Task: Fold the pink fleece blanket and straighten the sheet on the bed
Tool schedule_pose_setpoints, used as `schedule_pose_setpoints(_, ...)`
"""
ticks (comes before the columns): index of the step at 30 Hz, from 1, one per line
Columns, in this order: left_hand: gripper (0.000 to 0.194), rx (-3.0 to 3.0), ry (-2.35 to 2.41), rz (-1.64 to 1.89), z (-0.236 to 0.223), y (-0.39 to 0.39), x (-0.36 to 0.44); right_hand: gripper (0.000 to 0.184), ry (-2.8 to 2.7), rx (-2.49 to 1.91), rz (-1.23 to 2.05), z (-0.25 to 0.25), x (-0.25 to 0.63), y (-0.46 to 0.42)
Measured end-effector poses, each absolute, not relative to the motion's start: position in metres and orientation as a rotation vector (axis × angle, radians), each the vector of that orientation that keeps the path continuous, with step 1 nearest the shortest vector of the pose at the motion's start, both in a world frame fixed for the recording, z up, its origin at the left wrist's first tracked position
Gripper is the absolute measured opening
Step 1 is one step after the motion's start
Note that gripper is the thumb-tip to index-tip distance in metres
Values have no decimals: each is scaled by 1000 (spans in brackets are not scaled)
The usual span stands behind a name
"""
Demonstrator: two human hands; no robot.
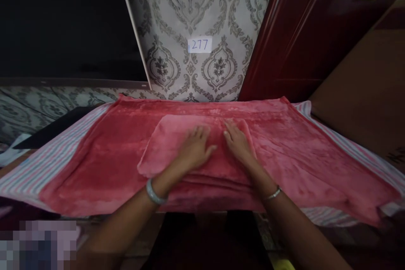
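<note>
A folded pink plush cloth (pixel 167 139), roughly rectangular, lies on a larger red-pink plush blanket (pixel 104 156) spread over the table. My left hand (pixel 195 145) rests flat on the middle of the folded cloth, slightly blurred, fingers pointing away from me and thumb out to the side. Near the cloth's right edge, my right hand (pixel 236 140) also lies palm down with its fingers stretched forward. Neither hand grips anything. Creases run along the near edge of the folded cloth, between my forearms.
Under the blanket, a striped sheet (pixel 60 156) shows at both sides. A large dark screen (pixel 69 25) stands at the back left. A paper label (pixel 200 44) reading 277 is on the patterned wall. To the right are a dark red door (pixel 294 29) and a cardboard box (pixel 363 76).
</note>
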State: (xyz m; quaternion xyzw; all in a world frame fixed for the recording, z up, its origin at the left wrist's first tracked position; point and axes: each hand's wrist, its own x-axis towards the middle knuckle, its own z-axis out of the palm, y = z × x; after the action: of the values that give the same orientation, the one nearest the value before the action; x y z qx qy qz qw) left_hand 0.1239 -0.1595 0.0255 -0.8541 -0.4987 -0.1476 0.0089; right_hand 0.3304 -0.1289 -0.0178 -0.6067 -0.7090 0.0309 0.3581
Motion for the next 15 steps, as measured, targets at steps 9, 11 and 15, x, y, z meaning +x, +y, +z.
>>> schedule_pose_setpoints(9, 65, -2785, -1471, -375, -17, -201, 144, 49, -1987, -1838, -42, -39, 318, -184)
schedule_pose_setpoints(11, 65, -2795, -1494, -324, -10, -197, 132, 49, -1984, -1834, -44, -38, 318, -183)
schedule_pose_setpoints(15, 64, -2654, -1715, -229, 0, -193, 86, 50, -1967, -1789, -47, -40, 320, -185)
